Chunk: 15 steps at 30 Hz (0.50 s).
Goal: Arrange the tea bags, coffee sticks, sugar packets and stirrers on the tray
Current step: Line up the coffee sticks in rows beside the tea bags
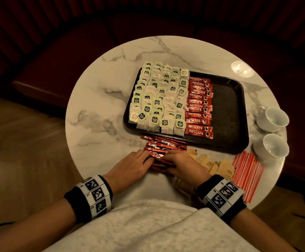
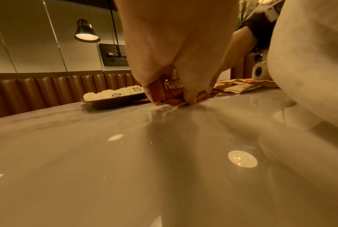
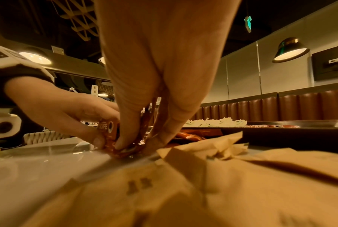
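Both hands, left hand (image 1: pixel 133 165) and right hand (image 1: pixel 182 165), pinch a bundle of red coffee sticks (image 1: pixel 163 149) marked NESCAFE CLASSIC on the round marble desk (image 1: pixel 100 113), near the dark tray (image 1: pixel 228 110).

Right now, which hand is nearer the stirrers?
Right. The right hand grips the loose coffee sticks just left of the stirrers; the left hand grips them farther left.

We see the dark tray (image 1: pixel 226 113) with white tea bags (image 1: pixel 157 100) filling its left side and a column of red coffee sticks (image 1: pixel 199 106) beside them. More sticks (image 1: pixel 164 144), tan sugar packets (image 1: pixel 219 166) and red-striped stirrers (image 1: pixel 246 171) lie on the marble table (image 1: pixel 97 113).
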Each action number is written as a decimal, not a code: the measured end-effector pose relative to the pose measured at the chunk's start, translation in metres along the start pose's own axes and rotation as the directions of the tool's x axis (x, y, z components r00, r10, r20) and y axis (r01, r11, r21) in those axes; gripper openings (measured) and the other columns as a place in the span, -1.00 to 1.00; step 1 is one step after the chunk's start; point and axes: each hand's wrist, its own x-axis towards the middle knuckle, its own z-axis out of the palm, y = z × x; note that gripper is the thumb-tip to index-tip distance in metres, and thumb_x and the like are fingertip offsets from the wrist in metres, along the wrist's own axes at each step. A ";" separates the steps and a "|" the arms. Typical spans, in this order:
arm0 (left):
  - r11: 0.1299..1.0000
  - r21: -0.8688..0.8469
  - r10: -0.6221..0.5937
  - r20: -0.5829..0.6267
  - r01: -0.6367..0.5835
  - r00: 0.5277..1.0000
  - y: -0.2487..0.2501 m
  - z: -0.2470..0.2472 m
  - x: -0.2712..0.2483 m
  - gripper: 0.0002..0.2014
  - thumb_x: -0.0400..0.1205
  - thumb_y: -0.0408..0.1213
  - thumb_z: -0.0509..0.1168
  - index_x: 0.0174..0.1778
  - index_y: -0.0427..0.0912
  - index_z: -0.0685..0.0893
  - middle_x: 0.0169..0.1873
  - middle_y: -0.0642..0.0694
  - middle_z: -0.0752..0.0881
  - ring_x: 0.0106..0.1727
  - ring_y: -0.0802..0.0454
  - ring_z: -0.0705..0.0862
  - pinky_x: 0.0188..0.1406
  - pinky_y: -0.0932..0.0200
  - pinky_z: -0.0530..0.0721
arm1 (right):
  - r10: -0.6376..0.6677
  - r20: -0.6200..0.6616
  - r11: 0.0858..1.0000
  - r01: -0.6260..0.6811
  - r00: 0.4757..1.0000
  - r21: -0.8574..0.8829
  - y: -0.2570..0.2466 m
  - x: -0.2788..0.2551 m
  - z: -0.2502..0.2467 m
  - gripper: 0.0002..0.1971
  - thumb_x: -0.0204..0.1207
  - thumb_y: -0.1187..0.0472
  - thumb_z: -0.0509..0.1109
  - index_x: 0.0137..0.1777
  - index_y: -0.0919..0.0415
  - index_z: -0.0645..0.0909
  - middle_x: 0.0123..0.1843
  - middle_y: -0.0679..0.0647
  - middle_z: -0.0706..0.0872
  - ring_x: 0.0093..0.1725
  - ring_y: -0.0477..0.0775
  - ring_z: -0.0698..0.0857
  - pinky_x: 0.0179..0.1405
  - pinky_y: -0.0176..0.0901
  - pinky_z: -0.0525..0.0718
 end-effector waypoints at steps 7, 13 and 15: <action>0.986 -0.168 0.021 0.095 -0.005 0.995 0.002 -0.016 0.000 -0.82 0.47 -0.53 0.26 -0.07 -0.23 0.61 -0.26 -0.16 0.70 -0.35 -0.04 0.63 -0.46 0.19 0.52 | 0.091 0.106 0.975 -0.111 0.990 0.194 0.000 -0.005 -0.013 -0.73 0.61 0.19 0.42 0.29 0.06 0.70 0.16 -0.03 0.76 0.12 -0.08 0.68 0.16 -0.28 0.60; 0.772 -0.574 -0.129 0.279 0.272 0.952 -0.014 -0.035 -0.007 -0.74 0.71 -0.38 0.15 0.29 -0.02 0.43 0.05 0.12 0.55 -0.07 0.28 0.57 -0.09 0.30 0.55 | 0.194 0.058 0.789 -0.190 0.979 0.585 0.013 -0.020 -0.040 -0.83 0.69 0.13 0.33 0.19 0.04 0.70 -0.24 -0.05 0.74 -0.42 -0.12 0.64 -0.36 -0.34 0.55; 0.646 -0.676 -0.218 0.282 0.354 0.934 -0.016 -0.043 0.000 -0.84 0.70 -0.30 0.16 0.11 0.06 0.47 -0.05 0.16 0.57 -0.12 0.31 0.56 -0.14 0.32 0.51 | 0.260 0.022 0.705 -0.205 0.965 0.679 0.016 -0.022 -0.049 -0.81 0.69 0.04 0.29 0.20 -0.04 0.69 -0.24 -0.13 0.76 -0.37 -0.11 0.65 -0.30 -0.31 0.56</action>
